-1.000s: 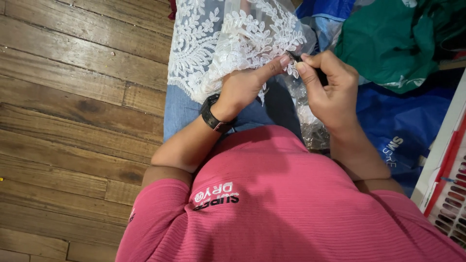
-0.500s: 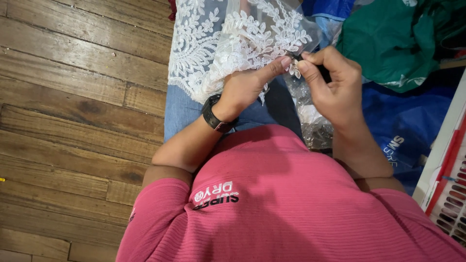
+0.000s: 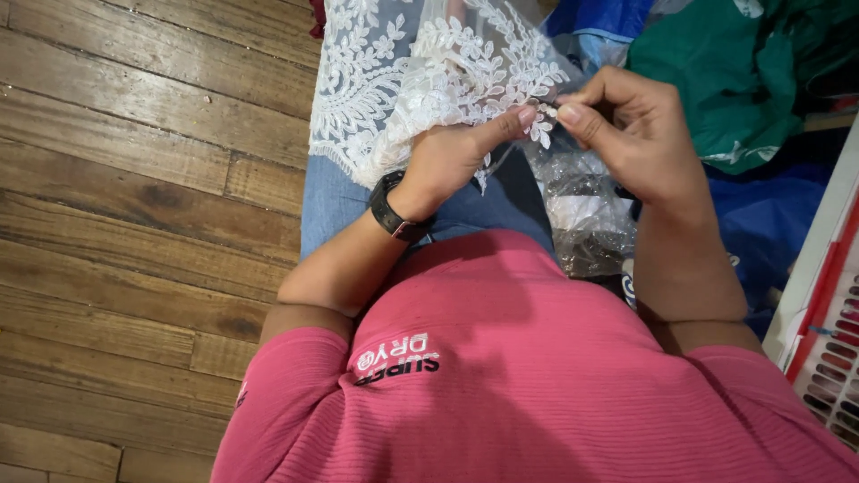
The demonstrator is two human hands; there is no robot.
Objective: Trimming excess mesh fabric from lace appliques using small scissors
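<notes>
Both hands pinch the white lace (image 3: 420,80) edge — left hand (image 3: 452,161) at 9 o'clock, right hand (image 3: 640,134) at 3; cloth spreads toward 11.

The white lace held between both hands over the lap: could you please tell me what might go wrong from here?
1. The white lace is pinched at one small motif between the left hand and the right hand; a hard pull could tear the openwork.
2. The loose edge may snag on the black wristwatch.
3. The crinkled clear plastic below could hide anything dropped.
</notes>
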